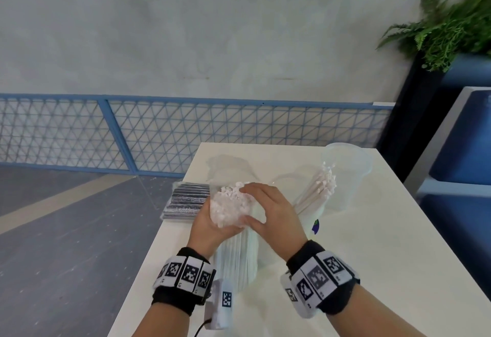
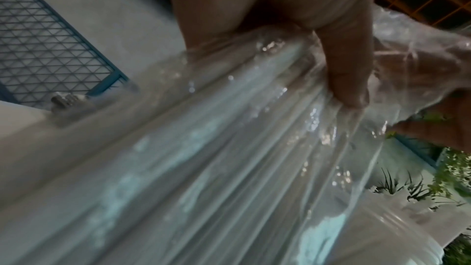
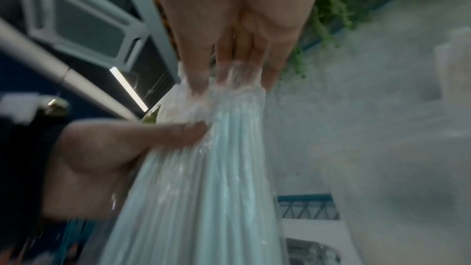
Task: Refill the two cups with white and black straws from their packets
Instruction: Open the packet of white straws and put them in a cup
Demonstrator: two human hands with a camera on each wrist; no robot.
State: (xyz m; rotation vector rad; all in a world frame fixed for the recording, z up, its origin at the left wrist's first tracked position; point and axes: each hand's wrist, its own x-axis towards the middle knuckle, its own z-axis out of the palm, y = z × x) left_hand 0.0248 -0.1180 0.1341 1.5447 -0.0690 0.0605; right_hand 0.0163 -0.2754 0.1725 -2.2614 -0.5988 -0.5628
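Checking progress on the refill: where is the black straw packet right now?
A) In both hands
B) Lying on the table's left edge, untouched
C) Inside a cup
B: the black straw packet lies on the table, while both hands grip the white straw packet.

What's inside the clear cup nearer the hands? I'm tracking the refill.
White straws lean inside the clear cup, tips above its rim. The right hand and the white straw packet it grips with the left hand cover the cup's lower part.

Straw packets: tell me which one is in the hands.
The white straw packet, gripped at its top by both hands; the black straw packet lies untouched on the table's left edge.
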